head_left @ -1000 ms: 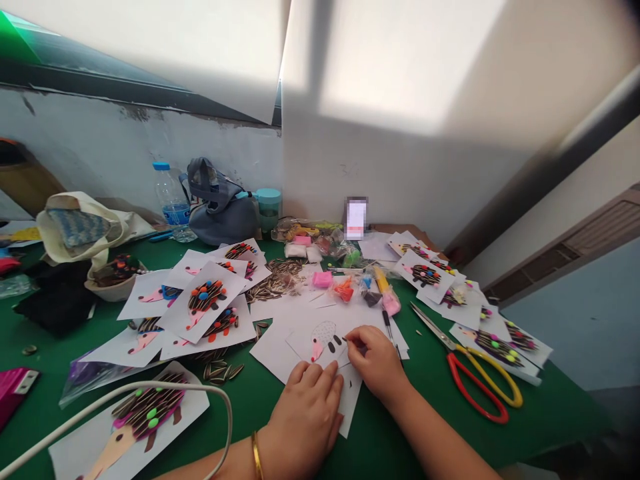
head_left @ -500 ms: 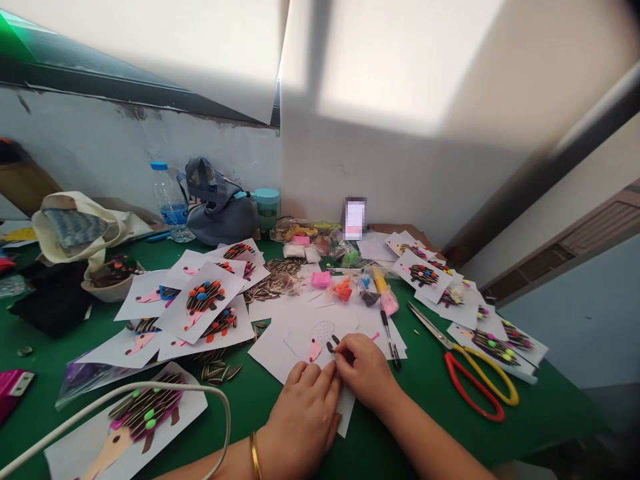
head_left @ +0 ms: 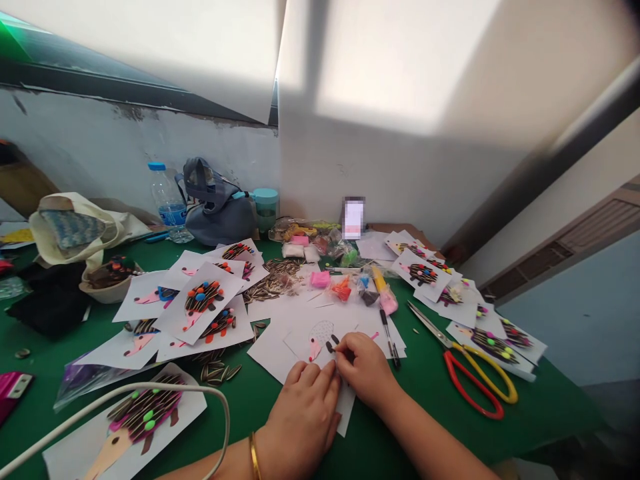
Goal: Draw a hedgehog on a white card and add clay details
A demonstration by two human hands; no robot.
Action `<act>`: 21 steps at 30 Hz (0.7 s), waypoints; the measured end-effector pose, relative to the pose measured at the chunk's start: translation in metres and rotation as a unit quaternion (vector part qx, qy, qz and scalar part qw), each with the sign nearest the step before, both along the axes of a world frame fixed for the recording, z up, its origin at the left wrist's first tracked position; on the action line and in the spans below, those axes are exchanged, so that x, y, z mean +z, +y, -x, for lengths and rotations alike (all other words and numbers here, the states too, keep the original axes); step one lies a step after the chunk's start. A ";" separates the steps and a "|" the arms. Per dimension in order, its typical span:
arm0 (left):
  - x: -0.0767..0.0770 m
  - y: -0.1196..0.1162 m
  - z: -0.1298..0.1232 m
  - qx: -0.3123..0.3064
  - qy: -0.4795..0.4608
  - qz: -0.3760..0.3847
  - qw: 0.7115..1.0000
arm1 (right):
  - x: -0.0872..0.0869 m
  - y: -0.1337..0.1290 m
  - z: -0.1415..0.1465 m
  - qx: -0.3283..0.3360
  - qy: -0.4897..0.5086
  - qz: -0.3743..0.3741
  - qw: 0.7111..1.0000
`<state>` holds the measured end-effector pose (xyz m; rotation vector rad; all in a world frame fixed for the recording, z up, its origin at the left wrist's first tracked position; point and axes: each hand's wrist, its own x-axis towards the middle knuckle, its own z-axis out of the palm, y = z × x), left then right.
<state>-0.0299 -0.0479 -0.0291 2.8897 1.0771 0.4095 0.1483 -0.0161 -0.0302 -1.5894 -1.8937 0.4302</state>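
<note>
My left hand point(head_left: 303, 417) lies flat on a white sheet of paper point(head_left: 273, 350), its fingers stretched out and nothing in its grasp. Right beside its fingertips, my right hand point(head_left: 366, 375) rests on the same sheet with thumb and forefinger pinched together. What the pinch holds, if anything, is hidden. Touching or very near those fingertips are small dark clay pieces point(head_left: 332, 343). Left of them is a pink clay snout point(head_left: 314, 349) with a dark eye and red nose, below a pencil-drawn hedgehog outline point(head_left: 321, 328).
Pens point(head_left: 389, 337) and large scissors point(head_left: 463, 353) lie to the right. Bagged clay point(head_left: 342, 289) and sunflower seeds point(head_left: 270, 283) sit behind the paper. Hedgehog pictures point(head_left: 205, 300) pile up at left, others point(head_left: 493, 347) at right. A white cable point(head_left: 150, 385) crosses the front left.
Both hands stay in nearly the same place on the paper. The whole view has shifted very slightly; no object has visibly moved.
</note>
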 end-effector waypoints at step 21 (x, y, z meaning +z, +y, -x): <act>0.002 0.000 0.000 0.004 0.002 0.023 1.000 | 0.000 0.002 0.000 -0.008 -0.006 0.002 1.000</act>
